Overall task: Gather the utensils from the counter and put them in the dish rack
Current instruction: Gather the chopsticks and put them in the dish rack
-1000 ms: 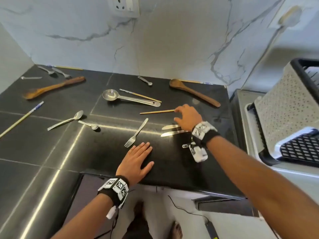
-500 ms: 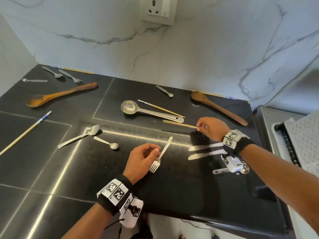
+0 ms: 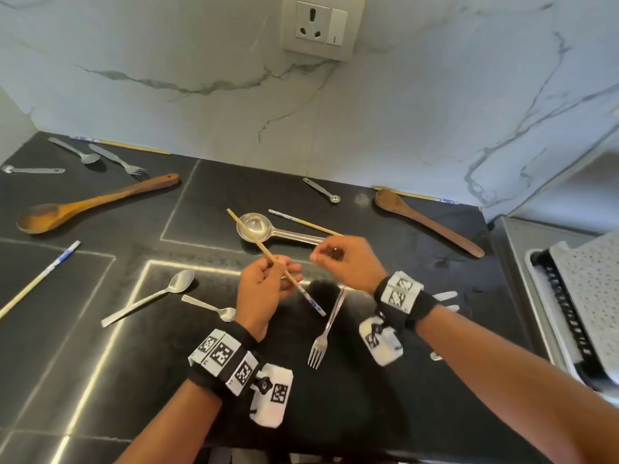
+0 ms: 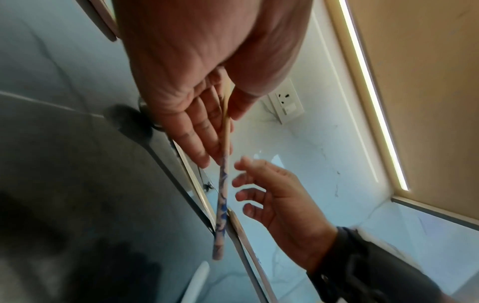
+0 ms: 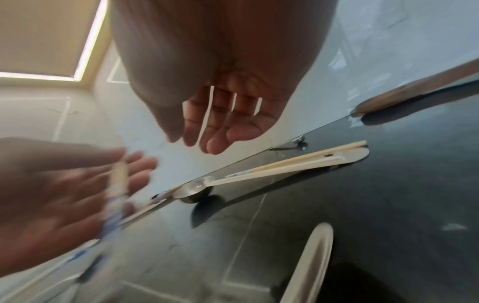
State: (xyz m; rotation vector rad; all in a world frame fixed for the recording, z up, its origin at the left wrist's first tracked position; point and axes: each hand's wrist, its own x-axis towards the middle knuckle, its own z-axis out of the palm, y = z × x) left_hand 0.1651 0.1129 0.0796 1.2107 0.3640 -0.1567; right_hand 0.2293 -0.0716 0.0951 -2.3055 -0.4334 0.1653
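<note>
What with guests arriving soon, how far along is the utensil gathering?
Barely begun. Done: no utensil shows in the visible part of the dish rack. In hand: the left hand grips one chopstick; the right hand holds nothing. Left on the counter: a wooden spoon, the ladle, a metal spoon and many others.

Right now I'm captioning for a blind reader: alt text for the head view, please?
A left hand holds a chopstick above a black counter strewn with utensils; the right hand hovers beside it, empty.
</note>
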